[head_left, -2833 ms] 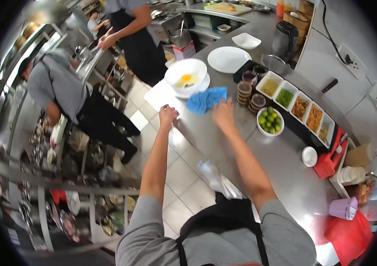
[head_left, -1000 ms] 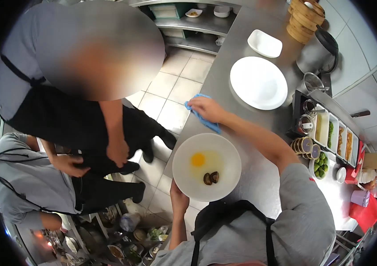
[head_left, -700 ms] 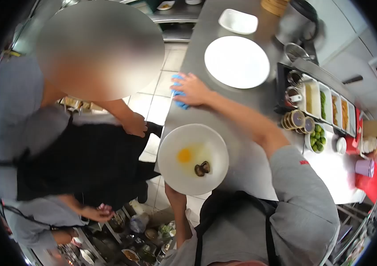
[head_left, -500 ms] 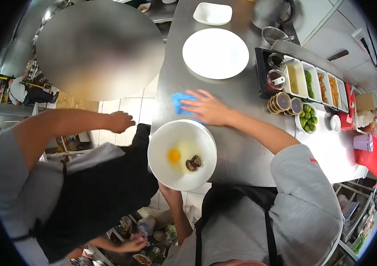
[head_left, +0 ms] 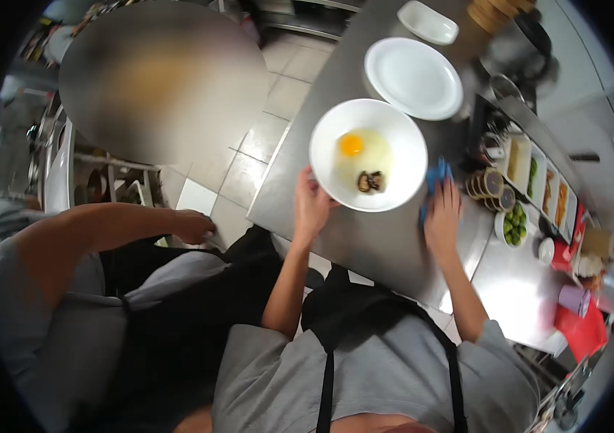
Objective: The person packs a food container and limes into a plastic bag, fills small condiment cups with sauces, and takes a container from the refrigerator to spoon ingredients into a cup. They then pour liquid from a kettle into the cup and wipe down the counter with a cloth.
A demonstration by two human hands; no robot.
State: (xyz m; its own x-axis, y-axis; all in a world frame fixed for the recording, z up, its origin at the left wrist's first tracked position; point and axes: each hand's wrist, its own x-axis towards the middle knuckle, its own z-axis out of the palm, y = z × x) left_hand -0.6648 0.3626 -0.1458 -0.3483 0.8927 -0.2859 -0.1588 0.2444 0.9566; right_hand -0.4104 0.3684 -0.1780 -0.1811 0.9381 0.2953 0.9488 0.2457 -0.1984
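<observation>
A white bowl is over the steel counter, holding a raw egg with its clear white spread around the yolk. Beside the yolk lie brown pieces that look like sliced mushroom. My left hand grips the bowl's lower left side, its thumb and fingers at the wall. To the right of the bowl, my right hand presses a bunched blue cloth against the counter, its fingers over the cloth. Part of the cloth is hidden under that hand.
A white oval plate and a white dish stand farther back on the counter. On the right are a bowl of limes, stacked small jars and topping trays. A co-worker's arm is at left.
The bowl has moved from the counter's near edge farther over the counter, with my left hand now visible on it. My right hand has drawn the blue cloth to the bowl's right. The view has turned.
</observation>
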